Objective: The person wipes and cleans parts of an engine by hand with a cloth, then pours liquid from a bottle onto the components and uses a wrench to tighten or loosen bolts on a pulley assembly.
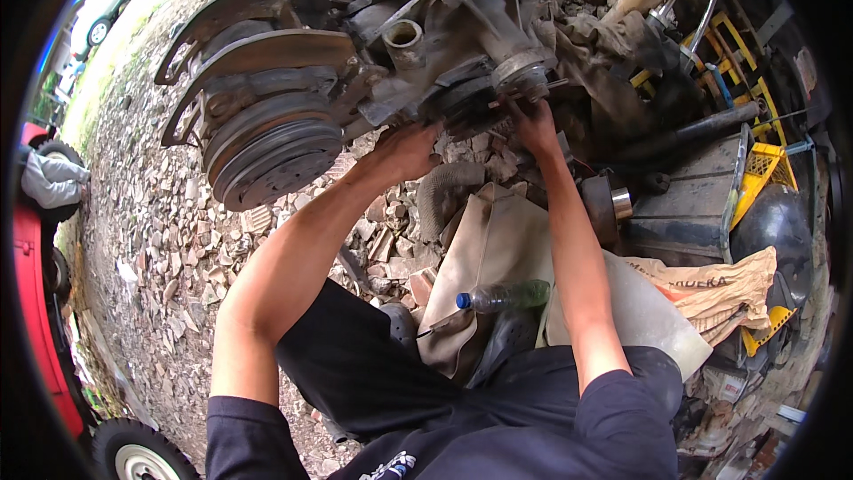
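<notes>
A large greasy mechanical assembly (480, 9), looking like an engine or axle housing, fills the top middle. My left hand (409, 151) reaches to the lower edge of a dark round part (458, 102), fingers curled against it and their tips hidden. Close by on the right, my right hand (535, 129) is raised under a round metal flange (522, 76) with a thin rod (544, 87) across it. Its fingers are bent together, and what they hold is hidden. Stacked ribbed discs, like brake drums (277, 156), hang from the assembly's left side.
Below my hands lie a ribbed hose (442, 200), a beige sheet (489, 258) and a plastic bottle with a blue cap (506, 296). Broken stones (195, 249) cover the ground. A printed sack (720, 289) and yellow metal frames (764, 160) stand right; a red vehicle (40, 302) is far left.
</notes>
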The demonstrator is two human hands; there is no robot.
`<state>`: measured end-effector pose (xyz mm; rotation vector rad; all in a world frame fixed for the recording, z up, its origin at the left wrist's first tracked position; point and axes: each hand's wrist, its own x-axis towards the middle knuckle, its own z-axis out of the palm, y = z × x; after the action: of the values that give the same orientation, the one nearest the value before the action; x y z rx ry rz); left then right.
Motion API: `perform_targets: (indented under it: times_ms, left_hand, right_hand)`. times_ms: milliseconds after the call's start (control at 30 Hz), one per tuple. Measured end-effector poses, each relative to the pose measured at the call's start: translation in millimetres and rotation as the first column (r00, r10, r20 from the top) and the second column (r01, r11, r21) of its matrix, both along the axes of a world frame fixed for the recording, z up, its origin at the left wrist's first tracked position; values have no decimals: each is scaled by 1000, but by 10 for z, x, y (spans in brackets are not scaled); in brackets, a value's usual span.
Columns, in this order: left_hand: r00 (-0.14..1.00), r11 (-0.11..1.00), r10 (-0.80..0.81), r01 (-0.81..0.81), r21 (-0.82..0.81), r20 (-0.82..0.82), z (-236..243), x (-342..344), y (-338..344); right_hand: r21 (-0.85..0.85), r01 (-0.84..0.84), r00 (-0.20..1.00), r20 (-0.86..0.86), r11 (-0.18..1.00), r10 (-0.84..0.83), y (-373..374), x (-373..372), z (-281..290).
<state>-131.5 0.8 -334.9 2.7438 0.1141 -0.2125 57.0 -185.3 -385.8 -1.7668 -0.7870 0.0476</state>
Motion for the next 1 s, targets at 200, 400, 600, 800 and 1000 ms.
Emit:
perform_targets:
  times_ms: [200, 400, 600, 800, 1000]
  left_hand:
    - [999, 1000, 23, -23, 14, -46, 77, 20, -64]
    - [995, 994, 103, -103, -21, -17, -185, 132, -24]
    - [896, 717, 353, -445, -536, -270, -746, 335, -74]
    - [774, -258, 430, -389, -885, -465, -831, 519, -623]
    - [859, -535, 382, -94, -839, -340, -1283, 821, -550]
  right_hand:
    - [-112, 126, 982, -123, 986, -140, -316, 231, -5]
    - [102, 173, 980, -115, 980, -161, -77, 169, -342]
    - [92, 109, 993, -62, 990, -104, 0, 99, -6]
    - [-106, 371, 928, 11, 922, -372, -241, -26, 37]
    - [103, 146, 988, -57, 984, -140, -81, -110, 0]
